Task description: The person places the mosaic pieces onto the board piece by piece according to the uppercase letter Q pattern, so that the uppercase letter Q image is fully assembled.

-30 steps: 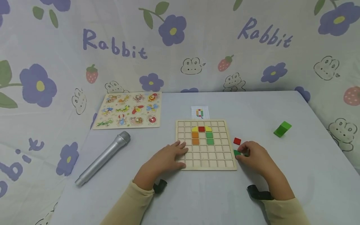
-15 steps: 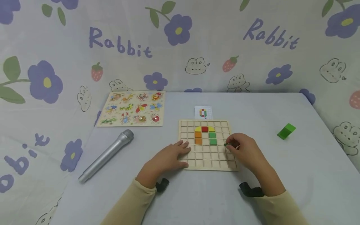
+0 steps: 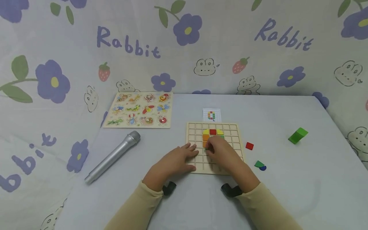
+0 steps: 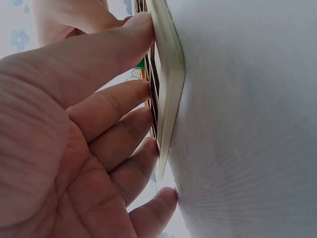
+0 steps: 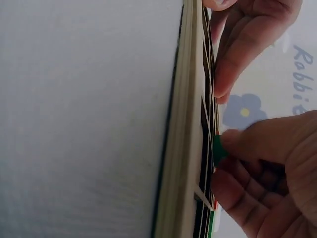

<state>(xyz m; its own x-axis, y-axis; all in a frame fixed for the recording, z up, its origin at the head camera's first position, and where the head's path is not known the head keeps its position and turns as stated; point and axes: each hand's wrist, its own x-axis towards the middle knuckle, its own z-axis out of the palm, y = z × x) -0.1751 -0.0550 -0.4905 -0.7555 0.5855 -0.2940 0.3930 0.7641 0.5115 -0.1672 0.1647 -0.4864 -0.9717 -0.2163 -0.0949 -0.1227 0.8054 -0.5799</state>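
The wooden grid board (image 3: 235,148) lies flat before me, with yellow, red, orange and green tiles forming an arch in its upper middle. My left hand (image 3: 176,161) rests on the board's left edge, fingers spread; its thumb and fingertips touch the grid in the left wrist view. Over the board, my right hand (image 3: 222,153) pinches a small green tile (image 5: 219,150) between thumb and fingers, right at the grid below the orange tiles (image 3: 205,137). That hand covers part of the green column. The tile's outline is mostly hidden by the fingers.
Right of the board lie a red square tile (image 3: 249,146), a green piece (image 3: 259,164) and a dark blue piece (image 3: 263,168). Farther right is a green block (image 3: 298,135). A pattern card (image 3: 211,115), an insect puzzle board (image 3: 138,110) and a silver microphone (image 3: 113,156) surround the board.
My right hand has picked up the green tile from beside the board and carried it left over the grid to below the orange tiles. The left hand stays on the board's edge.
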